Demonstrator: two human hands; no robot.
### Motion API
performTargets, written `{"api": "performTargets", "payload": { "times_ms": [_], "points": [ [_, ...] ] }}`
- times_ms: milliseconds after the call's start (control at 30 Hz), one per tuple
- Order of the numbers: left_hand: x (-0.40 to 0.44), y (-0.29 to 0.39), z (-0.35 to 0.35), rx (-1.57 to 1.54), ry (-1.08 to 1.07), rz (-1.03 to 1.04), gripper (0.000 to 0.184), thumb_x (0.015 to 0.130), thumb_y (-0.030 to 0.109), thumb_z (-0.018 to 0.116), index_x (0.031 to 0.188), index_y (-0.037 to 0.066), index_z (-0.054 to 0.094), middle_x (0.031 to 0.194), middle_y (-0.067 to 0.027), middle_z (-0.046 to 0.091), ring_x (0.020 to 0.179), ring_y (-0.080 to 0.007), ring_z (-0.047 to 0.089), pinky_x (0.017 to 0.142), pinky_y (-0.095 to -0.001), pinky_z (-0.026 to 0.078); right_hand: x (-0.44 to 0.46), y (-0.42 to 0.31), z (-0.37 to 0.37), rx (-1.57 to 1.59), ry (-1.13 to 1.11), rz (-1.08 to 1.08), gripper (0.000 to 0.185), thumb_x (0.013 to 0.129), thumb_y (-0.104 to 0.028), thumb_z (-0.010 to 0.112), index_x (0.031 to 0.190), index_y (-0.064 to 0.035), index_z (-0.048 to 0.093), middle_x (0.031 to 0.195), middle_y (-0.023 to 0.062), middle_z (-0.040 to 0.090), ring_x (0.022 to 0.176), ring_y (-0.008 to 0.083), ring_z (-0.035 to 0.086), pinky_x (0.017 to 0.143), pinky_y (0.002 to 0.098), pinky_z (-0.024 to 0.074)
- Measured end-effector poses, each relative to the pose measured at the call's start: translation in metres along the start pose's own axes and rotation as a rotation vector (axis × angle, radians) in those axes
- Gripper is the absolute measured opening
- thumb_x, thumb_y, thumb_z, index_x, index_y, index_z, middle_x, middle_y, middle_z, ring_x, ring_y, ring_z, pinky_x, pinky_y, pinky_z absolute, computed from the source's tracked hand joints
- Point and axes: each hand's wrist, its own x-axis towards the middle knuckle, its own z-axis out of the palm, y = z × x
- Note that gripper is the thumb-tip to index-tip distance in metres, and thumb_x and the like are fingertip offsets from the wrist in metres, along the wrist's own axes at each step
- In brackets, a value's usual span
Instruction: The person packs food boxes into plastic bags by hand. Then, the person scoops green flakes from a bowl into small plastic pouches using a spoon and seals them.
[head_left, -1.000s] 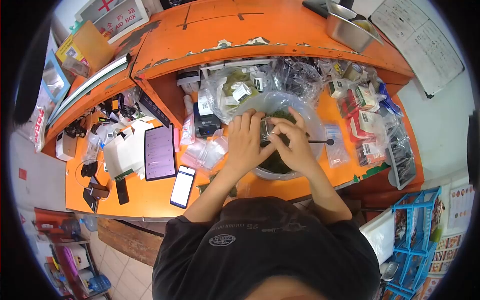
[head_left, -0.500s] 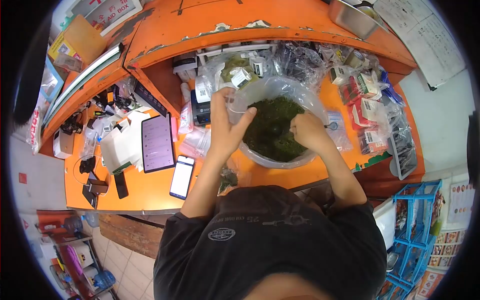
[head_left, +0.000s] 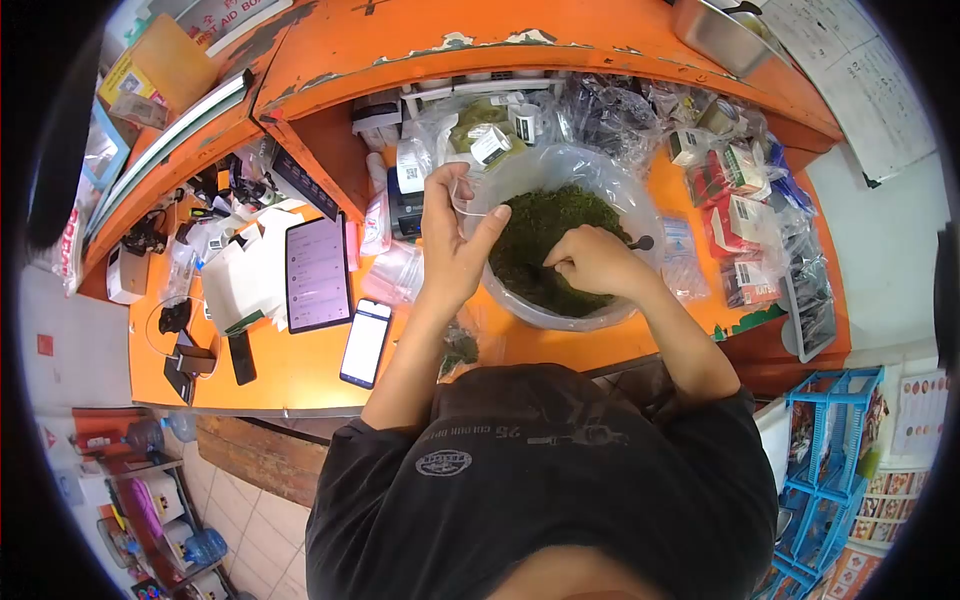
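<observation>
A wide translucent tub point(head_left: 643, 190) lined with thin plastic holds dark green, crumbly dried leaves point(head_left: 535, 225). My left hand point(head_left: 455, 235) is at the tub's left rim, thumb and fingers curved round a small clear plastic cup point(head_left: 470, 193). Over the leaves, inside the tub, my right hand point(head_left: 595, 262) has its fingers closed. A dark spoon-like utensil point(head_left: 643, 243) sticks out behind it toward the right rim; its other end is hidden by the hand and the leaves.
A lit phone point(head_left: 365, 343) and a tablet point(head_left: 318, 275) lie on the orange table to the left. Stacked clear cups point(head_left: 395, 272) and a black scale point(head_left: 406, 210) stand near the tub. Red and white boxes point(head_left: 740, 222) sit at right, below an overhanging orange shelf point(head_left: 540, 55).
My right hand has shifted left, its fingers now lower over the leaves. The utensil's dark round end has left the middle of the tub. My left hand stays nearly in place.
</observation>
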Motion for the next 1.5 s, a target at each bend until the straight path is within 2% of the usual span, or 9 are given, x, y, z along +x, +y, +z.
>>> {"api": "performTargets", "payload": {
  "times_ms": [300, 400, 500, 533, 733, 800, 933, 1067, 1500],
  "points": [
    [0.002, -0.003, 0.001, 0.024, -0.089, -0.033, 0.053, 0.081, 0.014, 0.067, 0.125, 0.0, 0.039, 0.109, -0.0094, 0.044, 0.103, -0.0165, 0.043, 0.091, -0.0287, 0.036, -0.002, 0.022, -0.012, 0.131, -0.008, 0.023, 0.024, 0.075, -0.011, 0.057, 0.091, -0.004, 0.072, 0.086, 0.0162, 0.069, 0.08, 0.0315, 0.066, 0.075, 0.0373, 0.0514],
    [0.006, -0.01, 0.004, 0.011, -0.152, -0.014, 0.048, 0.082, 0.011, 0.065, 0.123, 0.001, 0.042, 0.108, -0.0073, 0.045, 0.104, -0.0154, 0.043, 0.091, -0.0282, 0.036, -0.011, 0.033, -0.028, 0.218, 0.086, 0.07, 0.022, 0.076, -0.013, 0.06, 0.091, -0.0021, 0.071, 0.082, 0.0164, 0.069, 0.074, 0.0273, 0.066, 0.069, 0.0348, 0.0509],
    [0.008, -0.009, 0.015, -0.082, -0.215, -0.055, 0.044, 0.081, 0.013, 0.068, 0.118, 0.001, 0.046, 0.105, -0.0076, 0.049, 0.102, -0.0167, 0.046, 0.091, -0.0292, 0.037, -0.024, 0.038, -0.049, 0.278, 0.144, 0.115, 0.017, 0.08, -0.007, 0.063, 0.091, 0.0047, 0.069, 0.073, 0.0093, 0.068, 0.069, 0.0114, 0.062, 0.063, 0.0264, 0.0492],
    [0.008, -0.008, 0.02, -0.121, -0.237, -0.076, 0.044, 0.081, 0.014, 0.069, 0.117, 0.0, 0.048, 0.104, -0.0082, 0.051, 0.101, -0.0175, 0.048, 0.091, -0.0297, 0.037, -0.028, 0.042, -0.053, 0.294, 0.199, 0.102, 0.02, 0.077, -0.013, 0.064, 0.091, 0.001, 0.07, 0.075, 0.0131, 0.068, 0.066, 0.0177, 0.064, 0.063, 0.0297, 0.0492],
    [0.003, -0.037, 0.041, -0.116, -0.509, -0.238, 0.04, 0.08, 0.01, 0.068, 0.114, 0.002, 0.049, 0.1, -0.0053, 0.053, 0.096, -0.0146, 0.05, 0.087, -0.0273, 0.04, -0.045, 0.019, -0.091, 0.52, 0.281, 0.172, 0.02, 0.08, -0.009, 0.062, 0.09, 0.0068, 0.068, 0.071, 0.0065, 0.065, 0.066, 0.0088, 0.059, 0.059, 0.0255, 0.0466],
    [0.001, -0.039, 0.047, -0.314, -0.577, -0.459, 0.039, 0.079, 0.006, 0.065, 0.114, 0.0, 0.048, 0.104, -0.006, 0.054, 0.097, -0.0134, 0.051, 0.086, -0.0258, 0.041, -0.04, 0.026, -0.084, 0.452, 0.3, 0.084, 0.019, 0.079, -0.01, 0.063, 0.091, 0.0046, 0.068, 0.072, 0.0082, 0.066, 0.064, 0.012, 0.06, 0.059, 0.0273, 0.0471],
    [0.004, -0.037, 0.051, -0.469, -0.569, -0.573, 0.043, 0.08, 0.003, 0.062, 0.119, -0.003, 0.045, 0.11, -0.0083, 0.054, 0.099, -0.0143, 0.053, 0.089, -0.0264, 0.044, -0.036, 0.013, -0.072, 0.206, 0.375, 0.076, 0.017, 0.078, -0.012, 0.064, 0.09, -0.0008, 0.069, 0.076, 0.0127, 0.067, 0.066, 0.0232, 0.065, 0.063, 0.0326, 0.0495],
    [0.006, -0.032, 0.048, -0.484, -0.529, -0.6, 0.049, 0.081, 0.003, 0.059, 0.127, -0.002, 0.041, 0.115, -0.0085, 0.054, 0.102, -0.0151, 0.055, 0.091, -0.0276, 0.045, -0.04, -0.027, -0.054, -0.095, 0.602, 0.113, 0.012, 0.077, -0.01, 0.063, 0.086, -0.005, 0.069, 0.081, 0.014, 0.065, 0.077, 0.0335, 0.063, 0.069, 0.0409, 0.0496],
    [0.003, -0.038, 0.046, -0.467, -0.451, -0.497, 0.048, 0.08, 0.006, 0.062, 0.123, 0.002, 0.042, 0.11, -0.007, 0.053, 0.101, -0.0152, 0.052, 0.089, -0.0279, 0.043, -0.041, -0.042, -0.034, -0.06, 0.743, 0.078, 0.011, 0.077, -0.007, 0.063, 0.085, -0.0019, 0.068, 0.078, 0.013, 0.061, 0.074, 0.0336, 0.061, 0.066, 0.0421, 0.0488]
  ]
}}
